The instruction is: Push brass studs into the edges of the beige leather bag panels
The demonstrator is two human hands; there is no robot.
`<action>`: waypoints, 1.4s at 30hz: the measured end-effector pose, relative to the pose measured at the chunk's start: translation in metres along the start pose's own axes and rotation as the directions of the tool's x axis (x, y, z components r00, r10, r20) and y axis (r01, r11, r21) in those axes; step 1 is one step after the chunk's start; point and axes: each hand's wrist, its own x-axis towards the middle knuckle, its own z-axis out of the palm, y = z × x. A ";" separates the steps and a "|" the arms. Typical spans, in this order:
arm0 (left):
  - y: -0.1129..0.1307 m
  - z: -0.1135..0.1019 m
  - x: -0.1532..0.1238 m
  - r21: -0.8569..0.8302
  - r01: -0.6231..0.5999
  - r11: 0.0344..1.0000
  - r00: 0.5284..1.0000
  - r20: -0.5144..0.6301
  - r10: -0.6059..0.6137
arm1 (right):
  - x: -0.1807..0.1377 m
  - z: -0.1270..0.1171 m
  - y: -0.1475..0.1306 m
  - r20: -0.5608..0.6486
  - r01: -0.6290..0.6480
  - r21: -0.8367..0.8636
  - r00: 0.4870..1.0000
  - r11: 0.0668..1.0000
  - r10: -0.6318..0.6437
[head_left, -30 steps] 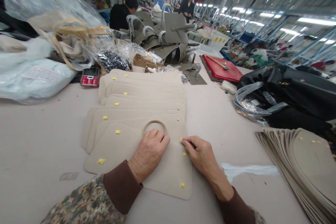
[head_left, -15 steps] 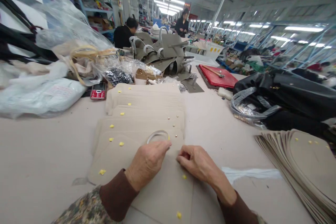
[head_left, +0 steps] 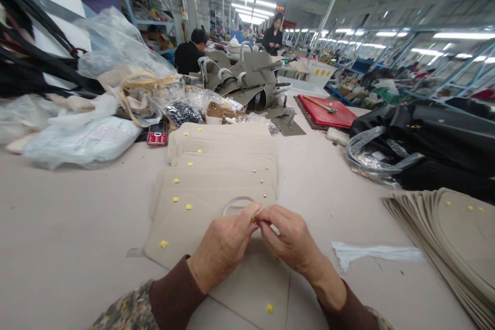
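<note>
Both hands (head_left: 224,245) (head_left: 292,234) now together

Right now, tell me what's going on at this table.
A person in camouflage-patterned sleeves is busy over overlapping flat beige panels with rounded corners. The left-hand grip appears to hold a thin pale ring, partly hidden behind it; the right-hand grip meets the left tip to tip, with a trace of yellow between them. Small yellow patches sit on several panels, and round shiny studs show along the right of some. A fanned stack of beige panels lies to the right.
</note>
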 end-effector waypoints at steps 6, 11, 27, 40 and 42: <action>0.004 -0.007 0.000 -0.124 0.145 0.982 0.984 0.123 -0.130 | -0.006 0.011 0.002 -0.095 0.004 -0.066 0.995 0.998 -0.011; 0.002 -0.008 0.009 -0.091 0.160 0.983 0.985 0.084 -0.152 | -0.002 0.016 0.000 -0.163 -0.071 -0.040 0.985 0.997 0.064; -0.019 0.026 0.015 0.362 -0.029 0.932 0.932 0.347 -0.106 | 0.001 0.012 0.069 0.152 -0.740 0.498 0.588 0.452 0.794; -0.019 0.026 0.017 0.330 -0.012 0.944 0.919 0.375 -0.120 | 0.020 0.015 0.066 0.040 -0.577 -0.027 0.816 0.816 0.577; -0.019 0.026 0.017 0.328 -0.008 0.945 0.913 0.387 -0.127 | 0.019 0.014 0.069 0.050 -0.578 -0.051 0.813 0.814 0.580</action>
